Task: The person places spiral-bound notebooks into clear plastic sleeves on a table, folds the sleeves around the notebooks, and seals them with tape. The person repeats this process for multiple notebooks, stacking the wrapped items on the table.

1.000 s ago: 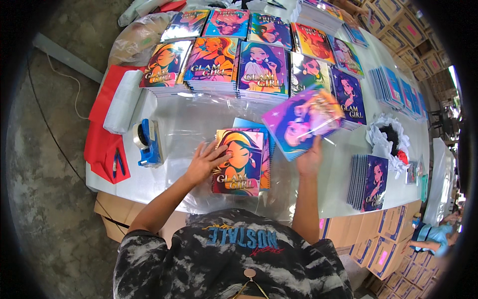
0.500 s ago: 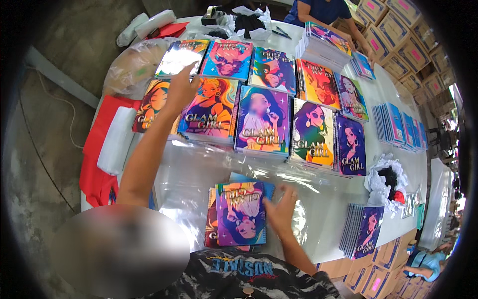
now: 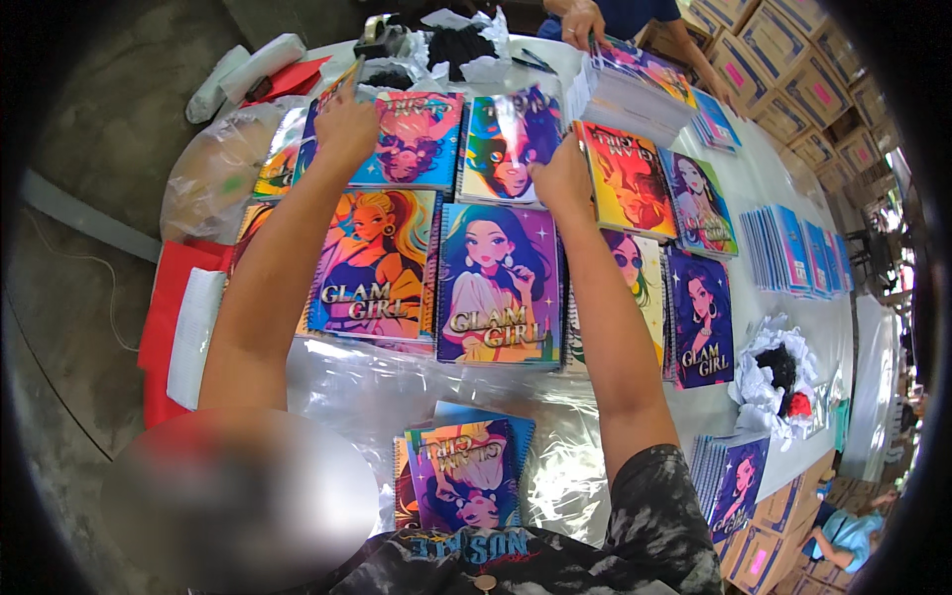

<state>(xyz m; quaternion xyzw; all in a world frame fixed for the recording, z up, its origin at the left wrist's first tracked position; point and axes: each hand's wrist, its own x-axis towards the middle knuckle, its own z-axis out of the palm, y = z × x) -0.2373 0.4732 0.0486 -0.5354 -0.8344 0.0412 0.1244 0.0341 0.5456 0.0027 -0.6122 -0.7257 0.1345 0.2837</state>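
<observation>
Two rows of spiral notebooks with colourful illustrated covers stand in stacks on the table. At the far-left stack [image 3: 278,157], my left hand [image 3: 347,127] is closed on a tilted orange-edged notebook [image 3: 315,111], mostly hidden behind the fingers. My right hand [image 3: 563,180] grips the right edge of a shiny purple-and-white notebook [image 3: 503,139] in the far row, its cover catching the light. Under my forearms lie an orange notebook [image 3: 372,260] and a purple notebook [image 3: 502,273] in the near row. Close to my body rests a loose, fanned pile of notebooks [image 3: 474,476].
Across the table, a person's hand [image 3: 583,22] touches a tall notebook stack [image 3: 635,104]. Blue-covered stacks [image 3: 788,248] stand to the right, near crumpled white paper [image 3: 759,397] around black material. Red sheets [image 3: 164,337] and a white roll [image 3: 196,337] lie left. Cartons [image 3: 783,59] are piled beyond.
My right hand has left the near pile and reached forward to the far row. My left hand has taken hold of the far-left notebook and tilted it up. The view has shifted forward.
</observation>
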